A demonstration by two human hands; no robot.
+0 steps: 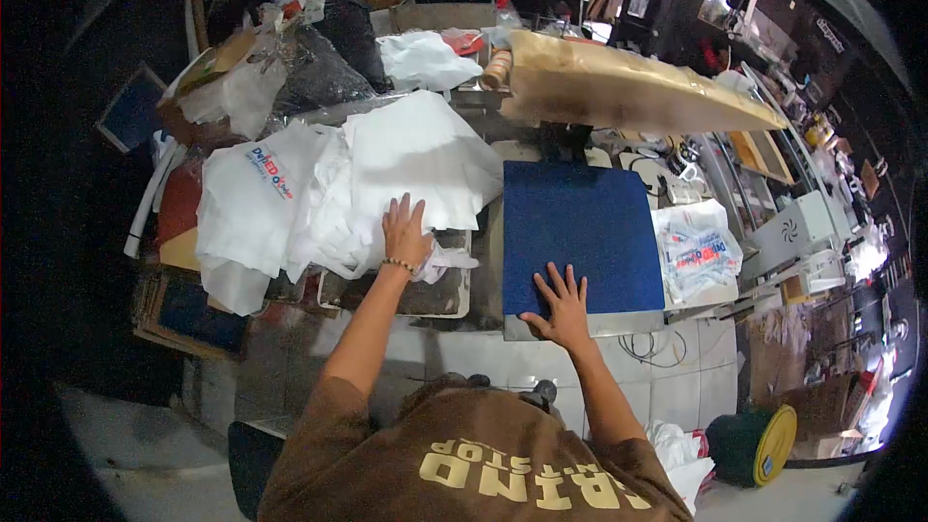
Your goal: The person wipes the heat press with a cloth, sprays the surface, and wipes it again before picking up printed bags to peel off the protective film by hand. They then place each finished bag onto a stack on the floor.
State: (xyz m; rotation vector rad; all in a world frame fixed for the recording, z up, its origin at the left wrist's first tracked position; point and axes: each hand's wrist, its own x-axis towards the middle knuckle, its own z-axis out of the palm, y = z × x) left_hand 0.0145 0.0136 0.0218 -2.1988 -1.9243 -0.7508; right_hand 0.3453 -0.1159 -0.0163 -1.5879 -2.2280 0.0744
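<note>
My left hand (407, 236), a beaded bracelet at its wrist, rests with fingers spread on the near edge of a stack of white fabric sheets or bags (416, 150). To its left lies a white bag (253, 179) with red and blue print. My right hand (562, 307) is flat, fingers apart, on the near part of a dark blue rectangular pad (583, 222). Right of the pad sits a pile of printed white bags (698, 249). Neither hand grips anything.
A long slab wrapped in brown covering (638, 85) stands raised behind the pad. A black plastic bag (324, 72) and a box (208, 72) crowd the back left. A grey machine (788, 237) is at right. A dark bin with a yellow lid (773, 447) stands on the floor.
</note>
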